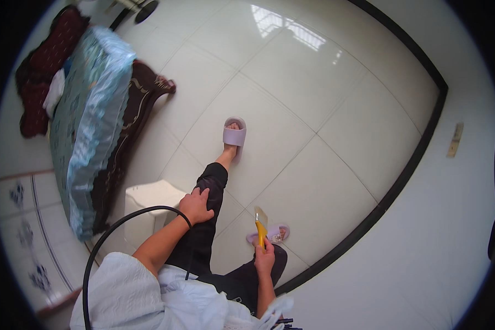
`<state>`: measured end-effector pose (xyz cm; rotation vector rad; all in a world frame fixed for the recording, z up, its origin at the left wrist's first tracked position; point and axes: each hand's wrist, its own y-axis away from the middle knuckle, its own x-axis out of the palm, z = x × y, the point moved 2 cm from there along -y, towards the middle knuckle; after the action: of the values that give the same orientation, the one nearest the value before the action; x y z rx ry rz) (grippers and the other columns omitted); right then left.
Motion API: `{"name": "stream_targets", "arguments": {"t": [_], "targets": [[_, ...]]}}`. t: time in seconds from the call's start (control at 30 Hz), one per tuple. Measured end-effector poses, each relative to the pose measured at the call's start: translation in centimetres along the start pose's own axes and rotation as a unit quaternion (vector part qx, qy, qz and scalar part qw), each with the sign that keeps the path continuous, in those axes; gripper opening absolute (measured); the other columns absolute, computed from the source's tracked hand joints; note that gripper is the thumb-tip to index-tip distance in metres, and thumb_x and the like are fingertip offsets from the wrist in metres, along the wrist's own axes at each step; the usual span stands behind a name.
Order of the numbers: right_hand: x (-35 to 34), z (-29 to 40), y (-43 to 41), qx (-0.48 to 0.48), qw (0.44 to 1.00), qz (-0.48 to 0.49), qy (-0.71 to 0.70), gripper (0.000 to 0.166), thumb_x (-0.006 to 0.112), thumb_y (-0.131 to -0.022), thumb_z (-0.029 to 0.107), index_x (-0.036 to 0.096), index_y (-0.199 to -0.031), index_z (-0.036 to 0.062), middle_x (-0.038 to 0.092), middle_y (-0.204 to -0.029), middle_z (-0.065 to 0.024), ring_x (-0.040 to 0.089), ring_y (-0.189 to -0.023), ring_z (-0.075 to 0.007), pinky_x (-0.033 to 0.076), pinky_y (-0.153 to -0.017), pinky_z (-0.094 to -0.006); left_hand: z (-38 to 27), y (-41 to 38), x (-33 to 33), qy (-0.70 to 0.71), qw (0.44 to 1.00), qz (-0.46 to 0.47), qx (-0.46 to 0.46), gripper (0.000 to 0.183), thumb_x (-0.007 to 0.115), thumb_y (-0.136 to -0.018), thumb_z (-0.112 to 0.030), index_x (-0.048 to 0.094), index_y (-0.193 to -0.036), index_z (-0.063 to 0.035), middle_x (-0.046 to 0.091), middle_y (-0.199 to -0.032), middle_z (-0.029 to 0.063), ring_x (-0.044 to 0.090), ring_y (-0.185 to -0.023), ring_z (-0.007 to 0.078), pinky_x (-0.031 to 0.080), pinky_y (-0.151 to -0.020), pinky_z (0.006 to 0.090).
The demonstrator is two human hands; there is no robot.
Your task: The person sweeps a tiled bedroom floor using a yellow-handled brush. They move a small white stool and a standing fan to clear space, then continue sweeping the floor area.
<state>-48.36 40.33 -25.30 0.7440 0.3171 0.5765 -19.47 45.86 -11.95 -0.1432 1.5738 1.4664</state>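
My right hand [265,256] is closed around the yellow handle of a flat paintbrush [260,222]. The brush's pale bristles point away from me, above the tiled floor and beside one lilac slide sandal [283,233]. My left hand [196,206] rests on the knee of my black trousers [202,243], its fingers spread and nothing in it. A black cable [128,216] loops over my left forearm. The other lilac slide sandal [234,136] is on my outstretched foot.
A white plastic stool [152,194] stands beside my left knee. Farther left is a dark carved wooden piece of furniture [126,119] with a frilled light blue cover [95,119]. Glossy floor tiles [280,103] meet a black skirting [416,159] and white wall at the right.
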Motion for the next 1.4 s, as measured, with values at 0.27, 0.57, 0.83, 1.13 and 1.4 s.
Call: {"name": "stream_targets", "arguments": {"t": [0.27, 0.57, 0.83, 1.13, 1.4], "targets": [[-1.8, 1.3, 2.6, 0.170, 0.979, 0.107, 0.036, 0.040, 0.055, -0.077, 0.007, 0.044, -0.114, -0.0007, 0.052, -0.086, -0.0060, 0.047, -0.063, -0.0093, 0.039, -0.055, -0.0202, 2.6, 4.8, 3.3, 0.072, 0.995, 0.010, -0.074, 0.072, 0.059, -0.059, -0.037, 0.037, -0.125, -0.0167, 0.041, -0.119, 0.0160, 0.052, -0.092, 0.0324, 0.045, -0.077, 0.0393], [5.4, 4.3, 0.4, 0.303, 0.944, 0.056, -0.115, 0.028, 0.045, -0.086, 0.020, 0.042, -0.114, 0.0132, 0.040, -0.058, 0.0019, 0.027, -0.035, -0.0039, 0.023, -0.030, -0.0176, 13.2, 0.0, 8.8, 0.171, 0.984, -0.013, -0.052, 0.068, 0.059, -0.060, -0.036, 0.039, -0.121, -0.0124, 0.047, -0.106, 0.0143, 0.051, -0.094, 0.0303, 0.044, -0.076, 0.0396], [9.4, 4.9, 2.3, 0.375, 0.918, 0.009, -0.125, 0.043, 0.053, -0.080, 0.016, 0.038, -0.120, 0.0104, 0.042, -0.063, 0.0003, 0.026, -0.034, -0.0034, 0.022, -0.030, -0.0196, 16.4, -2.3, 7.8, 0.188, 0.980, 0.058, -0.028, 0.079, 0.063, -0.059, -0.037, 0.032, -0.126, -0.0095, 0.047, -0.113, 0.0148, 0.044, -0.106, 0.0281, 0.040, -0.086, 0.0365], [11.8, 0.7, 4.4, 0.367, 0.892, -0.071, -0.254, 0.044, 0.052, -0.080, 0.013, 0.036, -0.121, 0.0122, 0.043, -0.066, -0.0005, 0.028, -0.036, -0.0034, 0.023, -0.032, -0.0189, 16.7, -4.9, 7.6, 0.121, 0.988, 0.087, 0.034, 0.077, 0.065, -0.057, -0.034, 0.037, -0.124, -0.0071, 0.048, -0.111, 0.0188, 0.048, -0.102, 0.0306, 0.039, -0.087, 0.0365], [8.0, 5.6, 5.7, 0.364, 0.787, 0.078, -0.493, 0.035, 0.043, -0.086, 0.025, 0.037, -0.120, 0.0167, 0.045, -0.073, -0.0040, 0.030, -0.039, -0.0056, 0.025, -0.032, -0.0173, 14.1, -0.8, 7.7, 0.104, 0.994, 0.029, 0.026, 0.076, 0.063, -0.060, -0.037, 0.036, -0.124, -0.0067, 0.048, -0.111, 0.0183, 0.048, -0.101, 0.0315, 0.040, -0.085, 0.0370]]}}
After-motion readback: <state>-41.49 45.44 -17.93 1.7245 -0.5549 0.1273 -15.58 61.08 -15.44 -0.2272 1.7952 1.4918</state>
